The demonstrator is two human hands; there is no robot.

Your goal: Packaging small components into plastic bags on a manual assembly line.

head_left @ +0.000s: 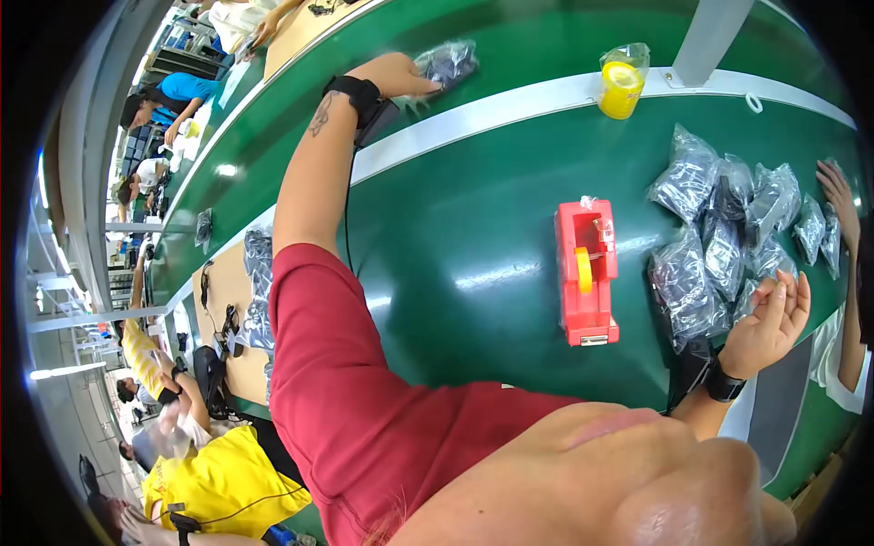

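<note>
My left hand [401, 76] is stretched far out over the green belt [455, 237], with a black wrist strap on the forearm. Its fingers are closed on the edge of a clear plastic bag of dark parts [446, 62] that lies beyond the white strip [510, 105]. My right hand [774, 320] is held palm up with its fingers spread and holds nothing. It hovers at the near edge of a pile of similar bags [715, 227], and a black band sits on its wrist.
A red tape dispenser [585, 273] with a yellow roll stands mid-belt. A yellow tape roll in wrap [622, 84] sits by a grey post [710, 36]. Another person's hand [839, 196] rests on bags at the right. Co-workers [196, 473] sit along the left.
</note>
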